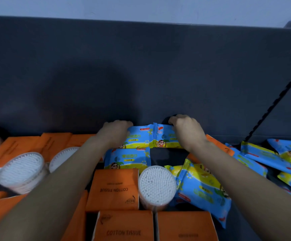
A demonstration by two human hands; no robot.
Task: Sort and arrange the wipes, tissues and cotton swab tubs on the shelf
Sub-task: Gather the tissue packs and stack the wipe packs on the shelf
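Note:
Two blue-and-yellow wipes packs stand side by side against the dark back panel: the left pack [138, 138] and the right pack [164, 137]. My left hand [115, 132] grips the left pack's outer end, and my right hand [187, 131] grips the right pack's outer end. A third wipes pack [128, 158] lies just in front of them. A cotton swab tub [157, 186] stands upright near the front, beside an orange cotton tissue pack [114, 188]. More wipes packs [202, 190] lie loose to the right.
Orange tissue packs [125, 226] line the front and the left back [24, 146]. Two swab tubs [22, 171] lie tilted at left. A heap of wipes packs [280, 153] fills the right. A bare dark patch of shelf [167, 156] shows behind the upright tub.

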